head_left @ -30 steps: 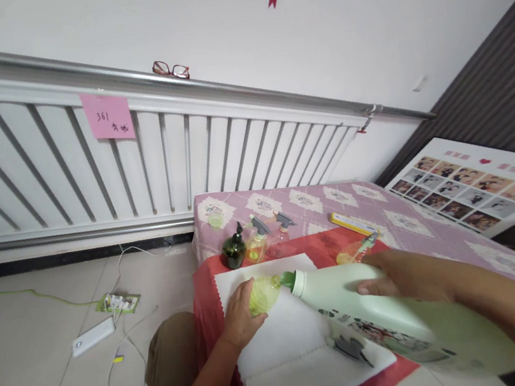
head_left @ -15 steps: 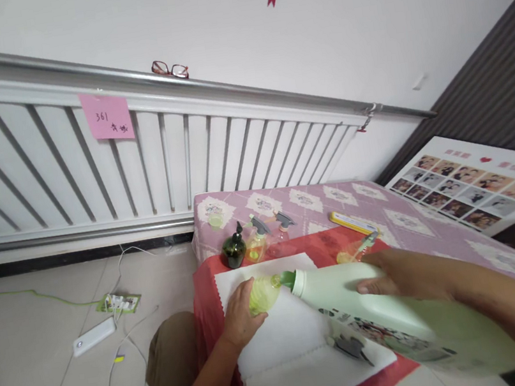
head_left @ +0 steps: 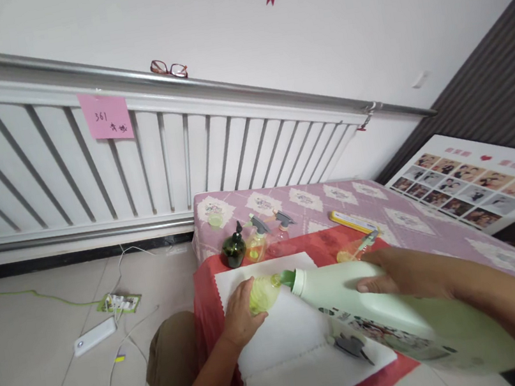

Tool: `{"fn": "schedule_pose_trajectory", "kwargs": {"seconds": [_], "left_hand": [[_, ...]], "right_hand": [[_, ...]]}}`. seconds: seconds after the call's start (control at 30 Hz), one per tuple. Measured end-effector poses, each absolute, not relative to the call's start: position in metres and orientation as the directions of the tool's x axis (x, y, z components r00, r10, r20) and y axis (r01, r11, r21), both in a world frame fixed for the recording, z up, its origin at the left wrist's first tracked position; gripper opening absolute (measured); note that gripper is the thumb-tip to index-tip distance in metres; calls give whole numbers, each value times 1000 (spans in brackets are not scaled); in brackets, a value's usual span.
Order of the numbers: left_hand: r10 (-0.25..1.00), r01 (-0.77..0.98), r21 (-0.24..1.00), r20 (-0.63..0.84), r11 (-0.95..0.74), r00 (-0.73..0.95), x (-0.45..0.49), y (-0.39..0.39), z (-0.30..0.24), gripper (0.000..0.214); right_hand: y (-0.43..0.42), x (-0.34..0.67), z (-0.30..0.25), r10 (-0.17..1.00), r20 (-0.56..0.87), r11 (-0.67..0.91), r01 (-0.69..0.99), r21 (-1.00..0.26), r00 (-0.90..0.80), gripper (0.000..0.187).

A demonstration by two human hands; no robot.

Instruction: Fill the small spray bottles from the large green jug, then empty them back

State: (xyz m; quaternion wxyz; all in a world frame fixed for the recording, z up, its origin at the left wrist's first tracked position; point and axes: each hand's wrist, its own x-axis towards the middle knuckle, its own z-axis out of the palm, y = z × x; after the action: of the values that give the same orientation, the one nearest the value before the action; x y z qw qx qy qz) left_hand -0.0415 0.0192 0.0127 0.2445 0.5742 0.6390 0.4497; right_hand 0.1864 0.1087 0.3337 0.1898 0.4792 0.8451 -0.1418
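Observation:
My right hand (head_left: pixel 402 274) grips a large pale green jug (head_left: pixel 377 317), tipped on its side with its green neck pointing left. The neck meets the mouth of a small clear bottle (head_left: pixel 261 292) holding yellow-green liquid. My left hand (head_left: pixel 240 317) is wrapped round that small bottle, holding it on a white cloth (head_left: pixel 290 349). A grey spray-trigger cap (head_left: pixel 351 347) lies loose on the cloth below the jug.
A dark green bottle (head_left: pixel 234 250) and two small spray bottles (head_left: pixel 258 239) stand at the far edge of the red cloth (head_left: pixel 323 242). A yellow flat item (head_left: pixel 353 222) lies on the pink patterned cover. A power bank (head_left: pixel 94 336) and cables lie on the tiled floor, left.

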Motion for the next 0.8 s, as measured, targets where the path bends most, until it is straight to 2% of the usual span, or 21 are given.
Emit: {"fn": "schedule_pose_trajectory", "kwargs": {"seconds": [0.1,0.8], "left_hand": [[954,517,853,205,-64,-219,-42,19,13,84],[956,499,865,192,-58,-222,-41,18,18,84]], "right_hand": [[110,188,333,700,-519,522,848,-96,-490,50],[113,189,332,713,-506,514,852,-96,-487,48]]}}
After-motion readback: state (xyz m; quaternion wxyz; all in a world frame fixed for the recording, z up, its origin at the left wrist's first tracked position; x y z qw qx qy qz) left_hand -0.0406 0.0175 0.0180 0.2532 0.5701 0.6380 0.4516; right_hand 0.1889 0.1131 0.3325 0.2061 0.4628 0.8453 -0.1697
